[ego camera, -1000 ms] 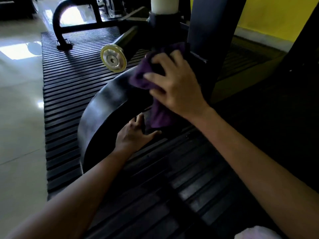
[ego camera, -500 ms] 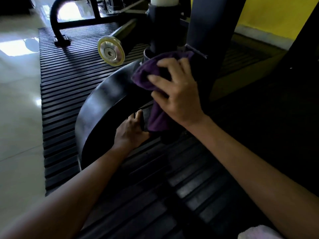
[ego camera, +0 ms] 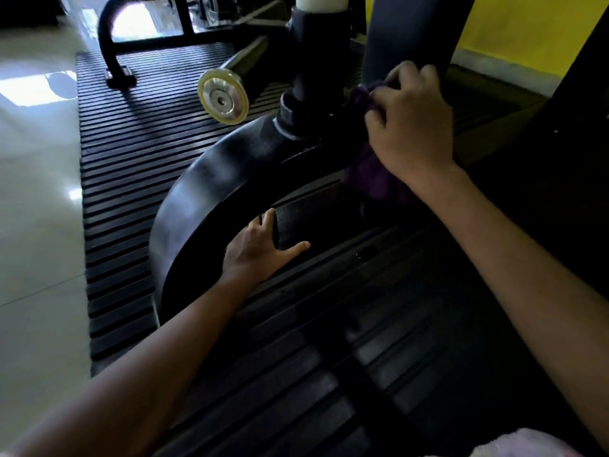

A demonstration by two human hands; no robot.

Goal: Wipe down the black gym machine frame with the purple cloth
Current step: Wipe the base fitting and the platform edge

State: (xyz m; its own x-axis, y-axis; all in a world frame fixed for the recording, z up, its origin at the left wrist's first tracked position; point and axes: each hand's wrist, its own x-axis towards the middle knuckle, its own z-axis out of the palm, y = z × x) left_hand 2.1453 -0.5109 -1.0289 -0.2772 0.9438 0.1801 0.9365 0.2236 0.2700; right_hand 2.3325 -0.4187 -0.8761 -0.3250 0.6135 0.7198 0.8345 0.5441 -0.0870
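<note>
Right-hand grip: fingers of the right hand (ego camera: 410,122) curled tight round the purple cloth (ego camera: 370,173), bunching it against the dark upright column (ego camera: 412,31) of the black gym machine frame (ego camera: 211,179).
Cloth: mostly hidden under that hand — a small tuft pokes out by the fingertips, and a longer fold hangs below the wrist, down the base of the column.
Left hand: left hand (ego camera: 260,247) lies lower and nearer the camera than the column, fingers relaxed and spread, thumb out to the side, holding nothing; it rests against the inner edge of the frame's broad curved band, palm on the ribbed rubber mat (ego camera: 138,133).
Frame: the curved black band sweeps from the column's foot down toward the camera, a dull sheen along its top.
Round post: a black post (ego camera: 313,77) with a white section above stands just left of the column, joining the curved band.
Peg: a weight peg with a shiny metal end cap (ego camera: 223,100) juts out further left of the column — well clear of both hands.
Floor: pale glossy tiles (ego camera: 36,192) left of the mat, a yellow wall (ego camera: 520,24) behind the column.
Corner: something pale and soft (ego camera: 524,445) sits at the bottom edge, too cropped to name.
</note>
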